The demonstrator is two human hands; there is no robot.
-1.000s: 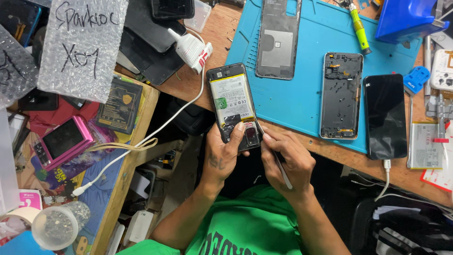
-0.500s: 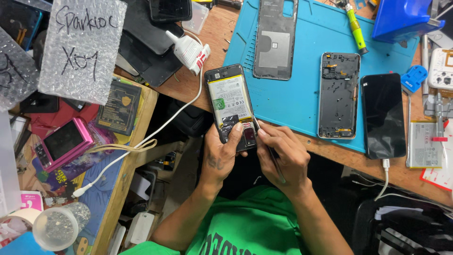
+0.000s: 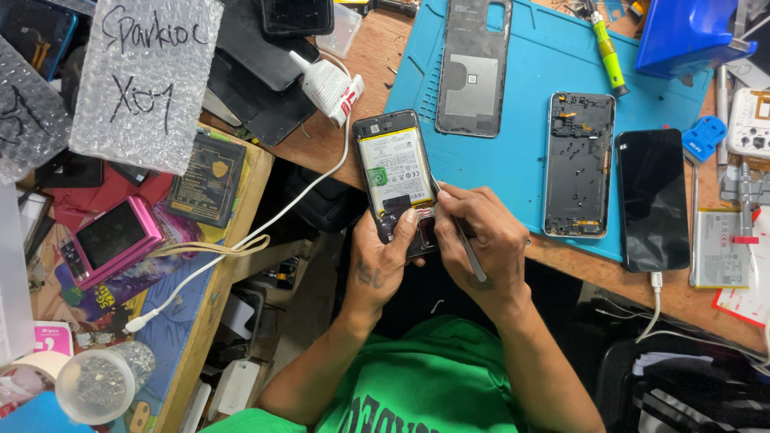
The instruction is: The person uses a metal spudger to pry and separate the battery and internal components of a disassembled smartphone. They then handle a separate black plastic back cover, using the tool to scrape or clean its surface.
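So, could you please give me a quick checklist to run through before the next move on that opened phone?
1. Left hand grips the opened phone: ok.
2. Right hand holds the thin tool: ok.
3. Tool tip seated on the right part: cannot tell, fingers hide it.
4. Battery flat in its bay: ok.
5. Phone resting on the blue mat: not ok, it overhangs the edge.

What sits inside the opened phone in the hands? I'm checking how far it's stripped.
Inside the opened phone a pale battery fills the middle. The left hand and right hand, holding a thin tool, cover most of the lower end.
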